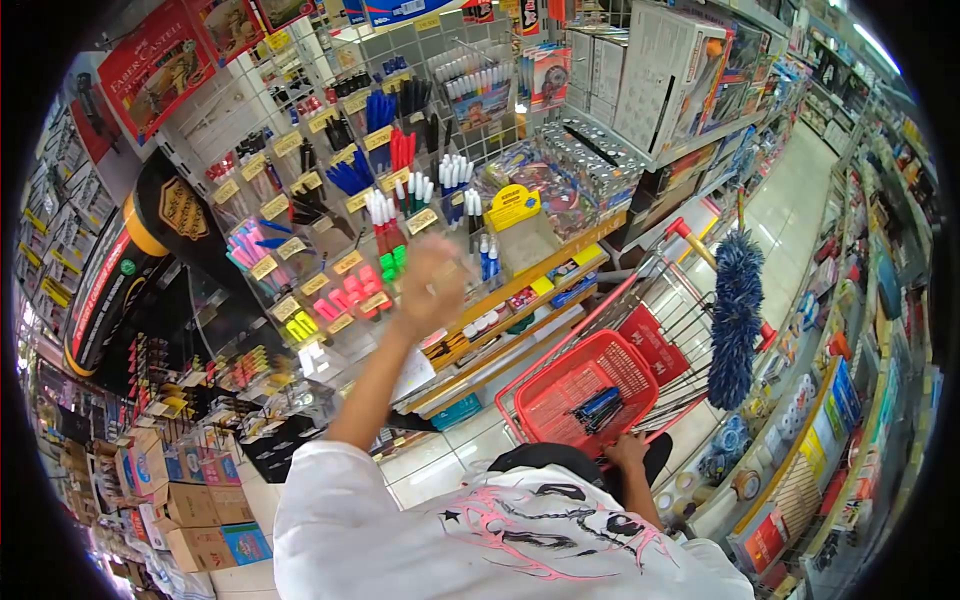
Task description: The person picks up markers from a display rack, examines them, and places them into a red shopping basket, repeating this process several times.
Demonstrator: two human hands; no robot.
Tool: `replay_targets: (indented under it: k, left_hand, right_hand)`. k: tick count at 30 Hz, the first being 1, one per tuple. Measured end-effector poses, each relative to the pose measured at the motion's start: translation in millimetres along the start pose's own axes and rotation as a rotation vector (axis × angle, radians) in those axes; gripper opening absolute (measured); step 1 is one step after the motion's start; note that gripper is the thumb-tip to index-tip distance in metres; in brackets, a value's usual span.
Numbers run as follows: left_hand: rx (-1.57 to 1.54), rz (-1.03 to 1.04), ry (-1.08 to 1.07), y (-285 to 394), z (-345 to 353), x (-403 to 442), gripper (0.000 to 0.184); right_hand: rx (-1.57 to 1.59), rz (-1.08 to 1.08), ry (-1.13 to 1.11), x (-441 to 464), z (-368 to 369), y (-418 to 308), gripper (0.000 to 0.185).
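Note:
My left hand reaches over the front of the pen display and is smeared by motion, so its fingers and anything in them cannot be made out. Closest to it are green-capped markers, pink-capped markers and blue pens or markers. White-capped markers stand in clear bins just behind. Low on the right, my right hand is closed on the near handle bar of a shopping cart. A red shopping basket rests in the cart, with dark and blue packaged items inside.
A blue fluffy duster hangs upright by the cart's right side. Boxed goods stand on a shelf behind. Cardboard boxes are stacked at lower left. Packed shelves line the right, beside a tiled aisle.

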State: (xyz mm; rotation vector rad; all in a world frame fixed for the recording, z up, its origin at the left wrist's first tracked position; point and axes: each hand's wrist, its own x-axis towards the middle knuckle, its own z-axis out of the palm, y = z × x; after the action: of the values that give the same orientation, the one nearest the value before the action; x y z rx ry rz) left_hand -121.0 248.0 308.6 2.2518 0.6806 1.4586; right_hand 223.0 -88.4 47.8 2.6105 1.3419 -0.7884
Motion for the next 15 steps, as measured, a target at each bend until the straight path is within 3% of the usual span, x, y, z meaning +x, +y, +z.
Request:
replay_targets:
  k: [1,2,5,7,9,10,12,14,15]
  left_hand:
    - [0.384,0.531,-0.055,45.8,22.5,6.1,0.048]
    - [0.25,0.512,-0.142,24.1,64.2,-26.3,0.055]
    - [0.159,0.374,-0.317,7.2,138.8,-123.4,0.054]
    - [0.14,0.024,-0.573,1.4,178.3,-181.3,0.055]
    - [0.191,-0.065,-0.681,-16.2,207.4,-241.1,0.057]
    - [0.294,-0.136,-0.769,-14.3,210.8,-278.6,0.058]
    - [0.129,-0.452,-0.748,-22.1,221.1,-321.8,0.056]
    - [0.274,-0.43,-0.574,-15.0,213.0,-304.1,0.048]
    - [0.262,-0.429,-0.606,-14.8,212.4,-305.5,0.043]
  right_hand:
    - [-0.037,0.001,0.06,1.1,5.9,0.1,0.058]
    - [-0.074,0.005,0.118,-0.7,9.9,1.2,0.061]
    - [-0.07,0.053,0.245,-6.4,11.4,-6.8,0.07]
    - [-0.006,0.035,0.427,-4.7,18.7,-8.2,0.075]
    - [-0.103,-0.042,0.536,-5.3,14.3,-10.5,0.064]
    - [-0.096,-0.038,0.465,-0.9,26.5,-2.7,0.058]
    - [-0.229,-0.104,0.405,-7.2,20.0,-6.0,0.045]
    - [-0.205,-0.129,0.354,-7.8,14.8,-7.1,0.047]
    - [-0.222,-0.135,0.331,-7.2,13.0,-8.6,0.046]
